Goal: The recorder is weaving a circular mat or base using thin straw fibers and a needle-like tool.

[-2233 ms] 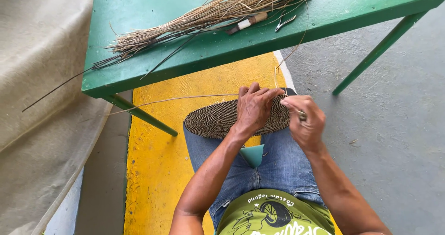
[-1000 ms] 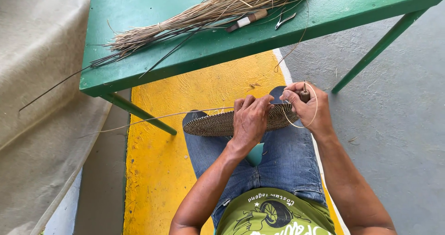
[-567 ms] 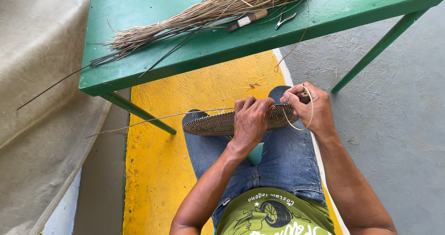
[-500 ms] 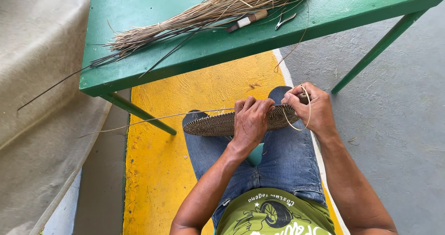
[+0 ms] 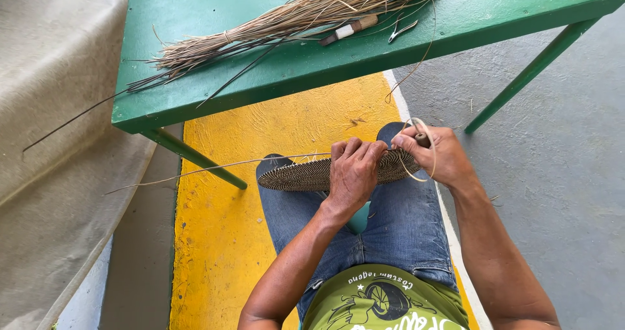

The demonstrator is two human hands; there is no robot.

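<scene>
Head view, looking down: a flat woven disc (image 5: pixel 306 174) is held edge-on across the lap, resting on the blue-jeaned knees. The left hand (image 5: pixel 353 172) is clamped over its near rim, fingers curled across the top edge, gripping the disc firmly. The right hand (image 5: pixel 437 154) is closed around a thin pale strand (image 5: pixel 416 149) that loops beside it, and a small dark stub, perhaps a tool, is pinched at the fingertips; what it is cannot be told. A long loose fibre (image 5: pixel 195 171) trails out to the left from the rim.

As far as can be judged, the coiling is well advanced: a broad, tightly wound oval is already formed, with fine dark-and-light ridges running in close rows. The rim looks unfinished, since free strands stand out from it and much raw material is unused.

On the green painted worktop (image 5: pixel 195 17) a bundle of dry straw-coloured stalks (image 5: pixel 306 14) is laid, tied near one end, stiff and wiry, with darker thin stems splayed out past the edge. Beside it lie a short wooden-handled knife (image 5: pixel 351 29) and a small metal pincer-like tool (image 5: pixel 402 30). Below, the floor is yellow-painted and rough, with grey concrete to the right.
</scene>
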